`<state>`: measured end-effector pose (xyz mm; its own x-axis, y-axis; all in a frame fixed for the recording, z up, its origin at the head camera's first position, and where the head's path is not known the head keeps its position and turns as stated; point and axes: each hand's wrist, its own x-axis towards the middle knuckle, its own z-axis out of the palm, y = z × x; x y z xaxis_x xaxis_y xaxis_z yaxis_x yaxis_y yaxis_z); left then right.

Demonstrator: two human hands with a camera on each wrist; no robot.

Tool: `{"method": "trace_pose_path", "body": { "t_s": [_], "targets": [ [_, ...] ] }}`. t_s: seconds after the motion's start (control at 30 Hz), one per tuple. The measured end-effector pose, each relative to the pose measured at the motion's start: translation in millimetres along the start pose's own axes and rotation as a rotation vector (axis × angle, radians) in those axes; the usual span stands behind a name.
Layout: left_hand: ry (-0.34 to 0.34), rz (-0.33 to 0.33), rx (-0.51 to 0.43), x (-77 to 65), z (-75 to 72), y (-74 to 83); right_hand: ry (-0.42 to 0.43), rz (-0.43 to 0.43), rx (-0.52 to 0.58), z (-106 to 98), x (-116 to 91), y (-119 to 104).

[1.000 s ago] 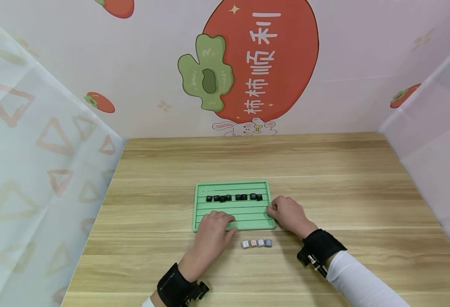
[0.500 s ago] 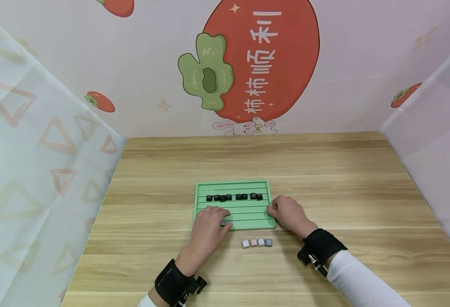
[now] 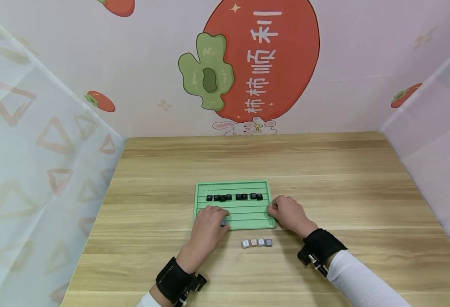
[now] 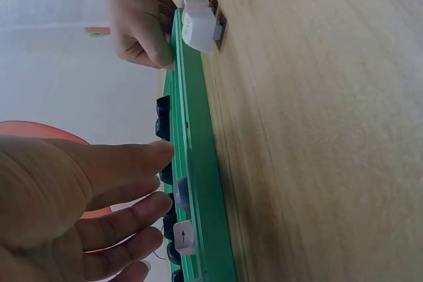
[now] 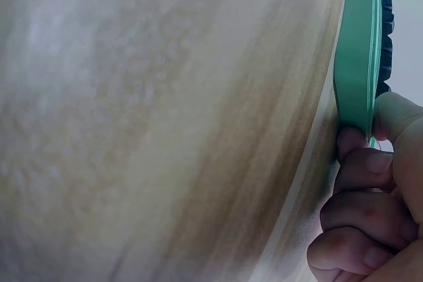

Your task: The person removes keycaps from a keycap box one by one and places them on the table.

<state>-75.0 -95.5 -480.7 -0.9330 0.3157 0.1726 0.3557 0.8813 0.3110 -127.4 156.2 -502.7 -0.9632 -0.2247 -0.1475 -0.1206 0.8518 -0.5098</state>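
A shallow green tray [image 3: 248, 217] with ridges across it lies on the table. A row of several black keycaps [image 3: 242, 196] stands along one ridge. My left hand [image 3: 207, 228] is over the tray's near left part, thumb and fingers apart. Close to its fingertips a grey keycap [image 4: 182, 193] sits on the tray, and a white keycap with an arrow [image 4: 184, 237] sits beside it. My right hand [image 3: 289, 215] grips the tray's right edge, thumb [image 5: 394, 113] on top and the other fingers curled at the side. The left hand hides the tray's near left corner in the head view.
On the wooden table [image 3: 324, 170], several loose keycaps [image 3: 253, 243] in white, orange and grey form a short row just in front of the tray. A printed back panel [image 3: 152, 64] and side panels [image 3: 56, 192] bound the table.
My left hand has shifted slightly left and forward over the tray; a grey keycap has come into sight between thumb and fingers. The right hand and tray have stayed nearly still.
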Motion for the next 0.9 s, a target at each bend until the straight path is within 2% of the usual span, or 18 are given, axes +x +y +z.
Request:
{"method": "trace_pose_path", "body": {
  "t_s": [0.23, 0.9],
  "targets": [
    [-0.028, -0.009, 0.031, -0.5, 2.4, -1.1, 0.011, -0.004, -0.006, 1.5, 0.4, 1.2],
    [-0.04, -0.001, 0.078, -2.4, 2.6, 0.7, 0.0, 0.007, 0.007, 1.4, 0.7, 1.5]
  ]
}}
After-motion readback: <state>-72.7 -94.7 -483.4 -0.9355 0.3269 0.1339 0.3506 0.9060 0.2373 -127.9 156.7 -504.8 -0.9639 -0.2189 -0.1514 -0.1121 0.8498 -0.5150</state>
